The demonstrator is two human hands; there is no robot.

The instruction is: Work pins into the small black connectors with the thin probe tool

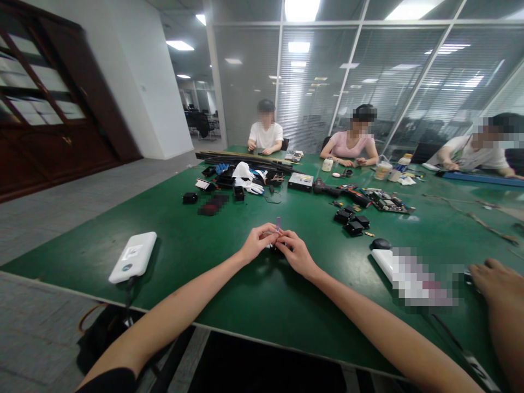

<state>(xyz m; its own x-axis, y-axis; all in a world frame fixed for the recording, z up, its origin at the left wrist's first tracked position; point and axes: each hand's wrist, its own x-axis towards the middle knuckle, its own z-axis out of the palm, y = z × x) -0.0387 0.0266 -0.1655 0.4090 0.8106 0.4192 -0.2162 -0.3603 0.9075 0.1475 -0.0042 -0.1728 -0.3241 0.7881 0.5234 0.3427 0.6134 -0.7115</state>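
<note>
Near the middle of the green table (pixel 213 262), my two hands meet with fingertips together. My left hand (pixel 260 242) is closed, thumb and fingers pinched at the foot of a small purple see-through stick (pixel 278 222) that points upward. Just beside it, my right hand (pixel 298 253) curls its fingers against a small black part (pixel 279 247) held low between both hands. My fingers cover most of that part, so its kind cannot be made out.
Left lies a white power bank (pixel 134 256) with a cable. Ahead are white gloves (pixel 250 186), a metal drive box (pixel 301 181), a power drill (pixel 344 192), a circuit board (pixel 387 201) and black boxes (pixel 352 220). Another person's hand (pixel 497 278) rests right. Several people sit around the table.
</note>
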